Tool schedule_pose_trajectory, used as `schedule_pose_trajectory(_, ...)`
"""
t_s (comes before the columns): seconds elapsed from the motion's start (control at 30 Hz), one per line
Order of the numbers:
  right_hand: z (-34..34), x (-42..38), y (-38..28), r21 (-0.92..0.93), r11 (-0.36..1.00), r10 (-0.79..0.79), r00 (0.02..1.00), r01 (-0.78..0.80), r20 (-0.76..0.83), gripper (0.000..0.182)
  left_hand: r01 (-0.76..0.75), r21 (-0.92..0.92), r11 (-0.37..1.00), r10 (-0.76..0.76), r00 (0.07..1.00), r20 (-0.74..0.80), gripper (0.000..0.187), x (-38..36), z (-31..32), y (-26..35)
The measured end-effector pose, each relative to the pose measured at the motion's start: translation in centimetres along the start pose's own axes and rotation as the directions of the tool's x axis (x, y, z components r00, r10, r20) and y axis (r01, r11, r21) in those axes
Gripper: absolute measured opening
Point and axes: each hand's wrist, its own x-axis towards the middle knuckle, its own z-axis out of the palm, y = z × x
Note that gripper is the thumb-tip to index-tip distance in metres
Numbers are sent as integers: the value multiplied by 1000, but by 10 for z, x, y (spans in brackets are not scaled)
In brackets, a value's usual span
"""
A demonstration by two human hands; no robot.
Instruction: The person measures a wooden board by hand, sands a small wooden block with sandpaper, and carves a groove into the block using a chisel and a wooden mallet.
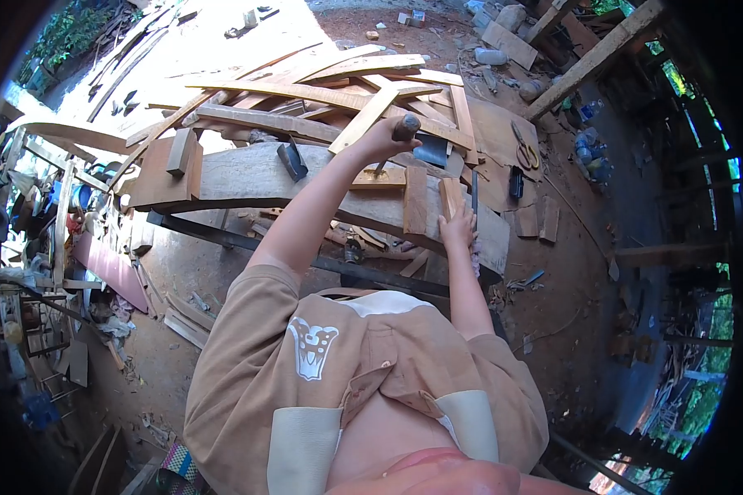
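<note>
My left hand (381, 140) is wrapped round the dark, rounded handle of an upright tool (406, 125), which looks like a chisel. Its metal shaft points down at a light wooden piece (376, 178) lying on the thick plank bench (239, 175). My right hand (457, 228) grips the near end of a small wooden block (451, 199) at the bench's right side. Between the two hands, a brown board (415, 201) lies across the light piece's right end. The tool's tip is too small to make out.
Behind the bench lies a heap of long wooden strips (305, 92). A dark angled metal piece (291, 160) and a small block (181, 152) sit on its left part. Scissors (523, 148) and a black object (516, 182) are at the right. A slanting post (594, 62) stands beyond.
</note>
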Motion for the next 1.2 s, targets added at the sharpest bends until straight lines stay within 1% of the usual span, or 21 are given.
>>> schedule_pose_trajectory(0.07, 8, 4, 7, -8, 1000, -17, 1000, 17, -9, 71, 119, 22, 993, -120, 991, 55, 41, -1, 1, 5)
schedule_pose_trajectory(0.17, -1, 8, 8, 73, 997, -21, 998, 18, 53, 70, 108, 18, 994, -108, 993, 45, 40, 4, 4, -6)
schedule_pose_trajectory(0.23, -16, 19, 5, 216, 931, -260, 950, 294, -173, 67, 47, 16, 999, -47, 999, 4, 33, 2, 7, -8)
schedule_pose_trajectory(0.37, -146, 22, -37, 359, 581, -389, 637, 730, -666, 64, 9, 11, 1000, -9, 1000, -27, 28, 1, 6, -1)
schedule_pose_trajectory(0.47, -237, -11, -70, 301, 362, -254, 404, 882, -879, 57, 27, -2, 1000, -27, 999, -27, 27, 4, 7, -3)
schedule_pose_trajectory(0.53, -244, -26, -89, 334, 211, -129, 364, 919, -922, 58, 14, 19, 1000, -13, 999, -53, 26, 3, 5, 2)
schedule_pose_trajectory(0.6, -207, -25, -101, 210, 312, -241, 292, 926, -926, 57, 129, 41, 991, -129, 992, 11, 38, 2, 4, 4)
schedule_pose_trajectory(0.63, -195, -28, -105, 60, 379, -495, 257, 923, -830, 56, 129, 40, 991, -129, 992, 10, 38, 1, 7, -2)
schedule_pose_trajectory(0.67, -182, -33, -102, 109, 535, -722, 521, 838, -456, 59, 56, -45, 997, -59, 997, -58, 30, 1, 12, -11)
schedule_pose_trajectory(0.73, -186, -36, -94, 277, 670, -605, 723, 689, -335, 60, -65, -92, 994, 51, 989, -142, 26, -7, 6, 1)
schedule_pose_trajectory(0.77, -199, -29, -93, 264, 662, -612, 709, 702, -352, 60, -43, -21, 999, 40, 990, -132, 27, -4, 1, -5)
schedule_pose_trajectory(0.83, -234, -30, -85, 272, 449, -562, 505, 851, -655, 59, 8, -13, 1000, -9, 992, -123, 28, -6, -2, -11)
schedule_pose_trajectory(0.87, -252, -32, -87, 165, 426, -515, 388, 890, -764, 53, -10, 32, 999, 15, 989, -150, 26, -8, -5, -6)
schedule_pose_trajectory(0.93, -266, -46, -99, 184, 430, -322, 340, 884, -883, 51, 48, -1, 999, -48, 992, -116, 24, -6, -5, -10)
schedule_pose_trajectory(1.0, -241, -43, -113, 96, 412, -231, 206, 906, -951, 51, 47, -8, 999, -48, 991, -124, 23, -7, -4, -10)
schedule_pose_trajectory(1.03, -218, -37, -111, 93, 386, -409, 260, 918, -875, 53, 49, -16, 999, -50, 991, -128, 22, -7, -2, -10)
schedule_pose_trajectory(1.07, -198, -38, -111, 219, 370, -641, 419, 903, -643, 57, 50, -17, 999, -52, 990, -131, 22, -7, -2, -10)
schedule_pose_trajectory(1.1, -173, -35, -107, 109, 491, -786, 494, 864, -373, 60, 29, -69, 997, -40, 986, -160, 22, -6, -1, -10)
schedule_pose_trajectory(1.13, -145, -27, -96, 427, 381, -710, 555, 820, -433, 64, 7, -117, 993, -29, 982, -187, 21, -7, -2, -11)
schedule_pose_trajectory(1.17, -134, -17, -79, 588, 400, -685, 655, 703, -319, 62, 0, -79, 997, -15, 982, -189, 21, -6, -2, -25)
schedule_pose_trajectory(1.2, -125, -9, -62, 540, 460, -636, 686, 705, -354, 61, -17, -36, 999, 9, 978, -206, 20, 0, -8, -36)
